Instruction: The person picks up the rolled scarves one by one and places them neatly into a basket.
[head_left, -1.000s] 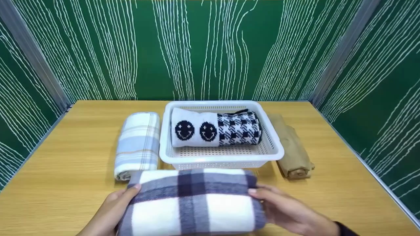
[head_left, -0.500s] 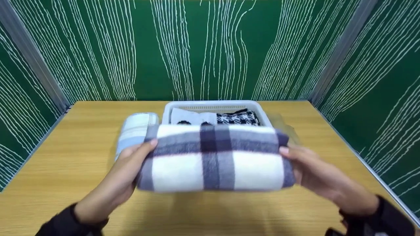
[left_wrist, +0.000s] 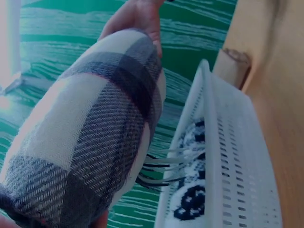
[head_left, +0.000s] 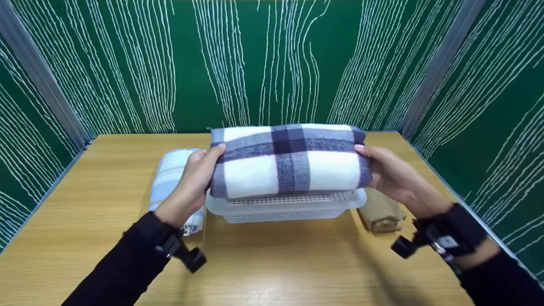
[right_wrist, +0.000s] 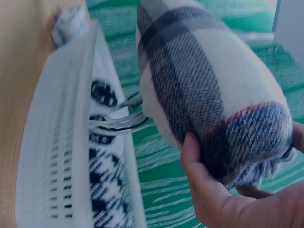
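Wooden table (head_left: 106, 238) — basket (head_left: 289, 210), two rolls (flanking)

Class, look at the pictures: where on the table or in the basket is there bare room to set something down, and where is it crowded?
The table is bare in front of the white basket, between the sleeves, and along its far left edge. It is crowded beside the basket: the pale checked roll on one side, the tan roll on the other. The patterned roll fills the basket's back.

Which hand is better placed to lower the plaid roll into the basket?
Neither alone. The left hand and right hand each grip one end of the plaid roll, held level above the basket. Probably both should lower it together.
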